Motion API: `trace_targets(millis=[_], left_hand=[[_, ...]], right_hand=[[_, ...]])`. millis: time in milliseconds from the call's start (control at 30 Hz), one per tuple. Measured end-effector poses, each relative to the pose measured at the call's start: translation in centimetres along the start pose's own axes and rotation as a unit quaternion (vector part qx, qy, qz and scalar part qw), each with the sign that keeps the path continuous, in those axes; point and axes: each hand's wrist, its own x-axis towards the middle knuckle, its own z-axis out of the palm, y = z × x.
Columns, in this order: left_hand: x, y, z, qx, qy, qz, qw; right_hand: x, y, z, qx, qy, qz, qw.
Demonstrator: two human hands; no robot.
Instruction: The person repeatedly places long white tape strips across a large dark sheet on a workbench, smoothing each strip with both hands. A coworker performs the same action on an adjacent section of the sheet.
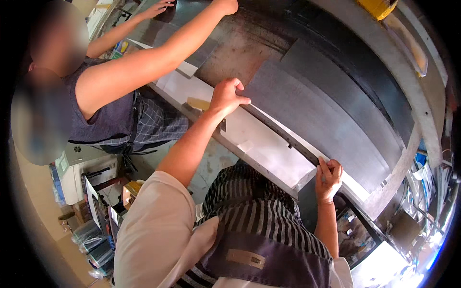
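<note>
A long, narrow dark strip [274,128] runs slantwise along the near side of the worktable, between my two hands. My left hand [224,98] is closed at its far-left end, thumb stretched along it and index finger curled. At the near-right end, my right hand [330,178] pinches the strip between thumb and fingers. Beyond the strip lie broad, overlapping dark grey sheets [326,110], with a thin white edge showing beneath them. On the near side of the strip is a white surface [264,144].
Another person [110,103] stands at my left, both arms reaching over the table. A brown, stained patch [235,55] shows between the sheets. A yellow object [377,7] is at the far right. Boxes and plastic bags [93,240] stand at lower left; clutter fills the right side.
</note>
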Motion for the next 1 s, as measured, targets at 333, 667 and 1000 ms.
trace_targets(millis=[333,667,1000], left_hand=[[1.0,-1.7,-0.8,-0.054,-0.038,0.047,0.997],[-1.0,0.1,1.4,0.062,0.055,0.077,0.994],[-2.3,2.4,3.2,0.093,0.064,0.095,0.989]], right_hand=[[-0.1,-0.7,-0.6,0.043,0.004,0.002,0.999],[-2.9,6.7,-6.5,-0.080,0.202,0.254,0.943],[-5.2,19.5,-9.7,-0.056,0.134,0.514,0.846]])
